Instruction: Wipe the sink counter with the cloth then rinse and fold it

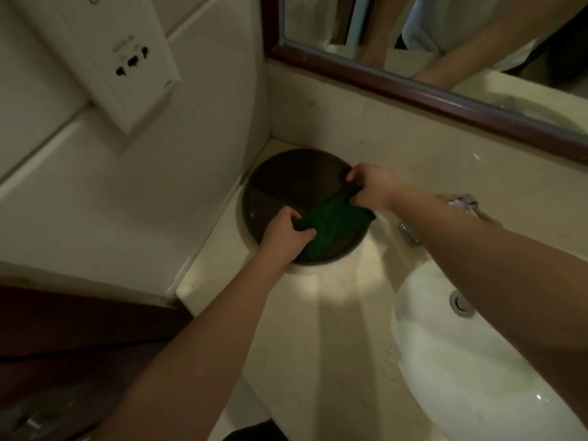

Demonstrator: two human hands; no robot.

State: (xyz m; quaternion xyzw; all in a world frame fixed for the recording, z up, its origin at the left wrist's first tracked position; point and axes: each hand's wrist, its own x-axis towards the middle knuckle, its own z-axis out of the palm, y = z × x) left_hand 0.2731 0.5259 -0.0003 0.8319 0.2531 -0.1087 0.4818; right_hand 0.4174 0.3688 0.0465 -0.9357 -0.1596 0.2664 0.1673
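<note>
hands [288,232] [370,187] on nubby green cloth [334,218], round tray [286,186]

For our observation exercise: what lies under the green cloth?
A dark round tray on the counter lies under the green cloth. The cloth and both hands hide that part of it.

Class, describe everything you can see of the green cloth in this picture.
The green cloth is dark green, soft and textured, seemingly terry-like fabric. It looks bunched or partly folded, not spread flat. It lies over the near right part of a round dark tray in the counter's back corner. The left hand grips its near end; the right hand pinches its far end. Whether it is wet cannot be told.
</note>
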